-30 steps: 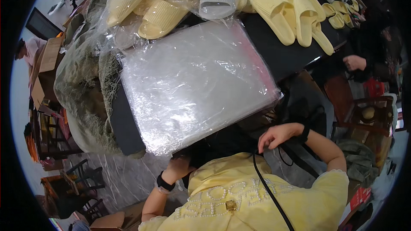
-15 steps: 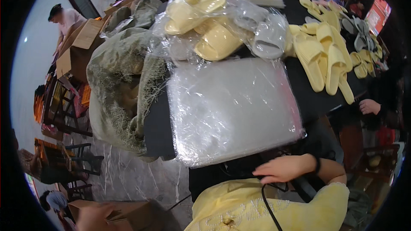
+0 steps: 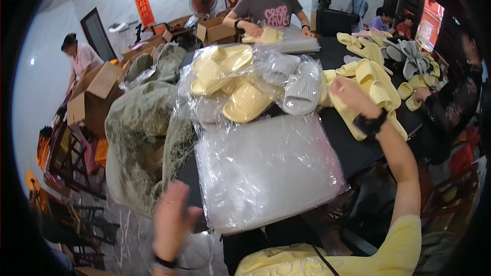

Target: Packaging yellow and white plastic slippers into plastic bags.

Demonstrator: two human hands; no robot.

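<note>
My right hand (image 3: 352, 95) reaches out over the yellow slippers (image 3: 378, 84) stacked on the right of the table. Its fingers are blurred and partly turned from view, so any hold on a slipper cannot be made out. My left hand (image 3: 175, 220) is in the air by the near left corner of the clear plastic bags, holding nothing, thumb apart from the fingers. Those flat bags (image 3: 266, 174) lie in a thick stack in front of me. Just beyond them is a heap of bagged slippers (image 3: 248, 99), yellow and grey, in shiny clear plastic.
A large greenish woven sack (image 3: 135, 133) stands against the table's left side, near an open cardboard box (image 3: 94, 94). Across the table a person (image 3: 268, 7) handles a yellow slipper and bags. At the right, another person's hand (image 3: 422, 94) touches slippers; grey ones (image 3: 409, 56) lie behind.
My right hand has gone from near my lap up and forward to the yellow slippers. My left hand has risen from the lower left toward the bag stack. The view has tilted upward.
</note>
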